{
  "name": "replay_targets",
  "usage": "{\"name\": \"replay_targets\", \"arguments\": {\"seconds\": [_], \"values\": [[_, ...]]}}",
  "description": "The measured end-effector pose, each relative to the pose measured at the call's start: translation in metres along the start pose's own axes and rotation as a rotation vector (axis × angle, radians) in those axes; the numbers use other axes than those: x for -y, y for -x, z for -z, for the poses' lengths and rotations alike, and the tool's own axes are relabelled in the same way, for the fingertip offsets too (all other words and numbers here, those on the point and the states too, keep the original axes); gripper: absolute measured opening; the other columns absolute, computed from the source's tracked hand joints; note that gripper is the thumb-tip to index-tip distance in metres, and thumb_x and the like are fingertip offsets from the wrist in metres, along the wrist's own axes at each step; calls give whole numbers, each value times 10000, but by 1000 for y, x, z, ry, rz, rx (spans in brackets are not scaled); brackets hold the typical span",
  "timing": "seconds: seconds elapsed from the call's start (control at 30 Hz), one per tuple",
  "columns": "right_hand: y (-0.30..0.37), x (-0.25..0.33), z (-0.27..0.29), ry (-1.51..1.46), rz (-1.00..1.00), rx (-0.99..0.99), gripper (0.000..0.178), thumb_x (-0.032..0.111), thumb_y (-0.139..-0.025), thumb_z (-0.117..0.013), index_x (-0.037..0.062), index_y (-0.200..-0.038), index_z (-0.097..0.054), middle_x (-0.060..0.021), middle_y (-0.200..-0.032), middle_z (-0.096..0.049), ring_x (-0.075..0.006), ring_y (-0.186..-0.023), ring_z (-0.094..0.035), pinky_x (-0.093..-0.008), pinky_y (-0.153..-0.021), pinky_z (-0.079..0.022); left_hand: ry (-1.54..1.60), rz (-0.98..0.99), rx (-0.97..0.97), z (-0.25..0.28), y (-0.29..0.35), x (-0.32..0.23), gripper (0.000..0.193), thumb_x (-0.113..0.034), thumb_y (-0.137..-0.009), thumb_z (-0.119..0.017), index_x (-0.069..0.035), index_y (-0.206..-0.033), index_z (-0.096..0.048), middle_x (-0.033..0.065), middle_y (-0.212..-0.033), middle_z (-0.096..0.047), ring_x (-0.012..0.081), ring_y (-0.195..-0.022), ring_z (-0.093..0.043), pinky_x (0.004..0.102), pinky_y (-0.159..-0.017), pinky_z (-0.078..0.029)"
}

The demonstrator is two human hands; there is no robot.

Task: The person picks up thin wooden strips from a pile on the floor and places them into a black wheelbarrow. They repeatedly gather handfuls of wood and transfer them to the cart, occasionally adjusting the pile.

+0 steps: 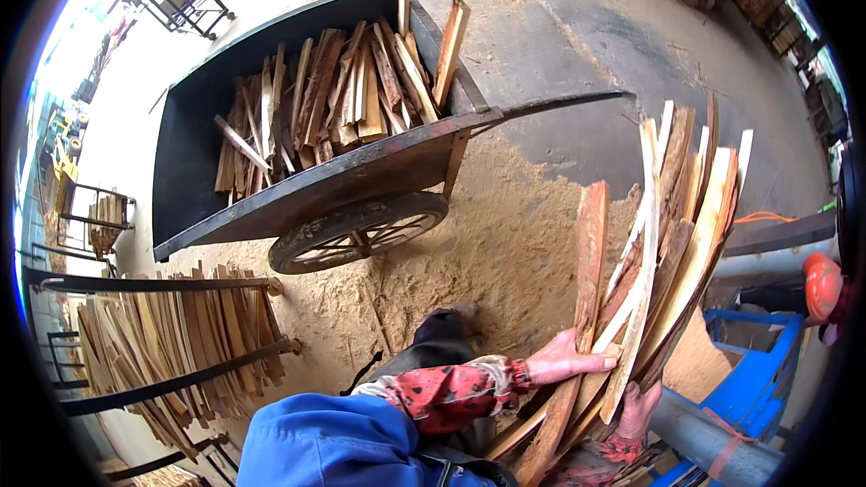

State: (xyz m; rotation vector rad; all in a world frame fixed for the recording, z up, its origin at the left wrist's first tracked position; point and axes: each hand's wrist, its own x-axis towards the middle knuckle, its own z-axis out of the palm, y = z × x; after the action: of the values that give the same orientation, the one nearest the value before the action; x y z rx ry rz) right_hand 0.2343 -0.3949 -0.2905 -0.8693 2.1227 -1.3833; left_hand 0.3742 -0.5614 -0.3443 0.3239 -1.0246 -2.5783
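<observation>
A thick bundle of rough wooden strips [672, 243], some edged with bark, leans up and away from me at the lower right. My left hand [570, 359] is closed round its near left side, thumb across the strips. Lower down on the right, my right hand [638, 408] grips the same bundle from its other side, with part of that hand hidden behind the wood. The lower ends run down past my left sleeve, near my body. Red patterned sleeves and a blue garment cover my arms and torso.
A black two-wheeled cart [343, 188] ahead on the left carries many upright wooden strips [338, 90]. Its handles reach right. At lower left, a metal rack [162, 284] holds stacked strips [180, 325]. A blue metal frame [753, 388] and grey pipe [713, 437] stand close on my right. Sawdust [505, 216] covers the floor.
</observation>
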Motion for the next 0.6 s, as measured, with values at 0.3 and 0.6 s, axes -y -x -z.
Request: {"name": "replay_targets", "arguments": {"seconds": [0.3, 0.6], "values": [[-25, 96, -99, -34, 167, 188, 1275, 619, -586, -823, -118, -1414, -193, -238, -1333, -431, -304, -1218, -459, -410, -999, -417, -163, -127, -225, 41, 91, -106, 625, -324, -746, -816, 25, -1197, -558, 88, -1055, -637, 142, -955, -588, 310, -871, -482], [-157, 169, -310, 102, 304, 766, 988, 417, -597, -918, -52, -1305, -414, -148, -1190, -582, -239, -1127, -545, -375, -965, -448, 95, -360, -610, 189, 118, -167, 520, -301, -783, -741, 29, -1149, -574, 109, -979, -666, 196, -849, -655, 338, -740, -542]]}}
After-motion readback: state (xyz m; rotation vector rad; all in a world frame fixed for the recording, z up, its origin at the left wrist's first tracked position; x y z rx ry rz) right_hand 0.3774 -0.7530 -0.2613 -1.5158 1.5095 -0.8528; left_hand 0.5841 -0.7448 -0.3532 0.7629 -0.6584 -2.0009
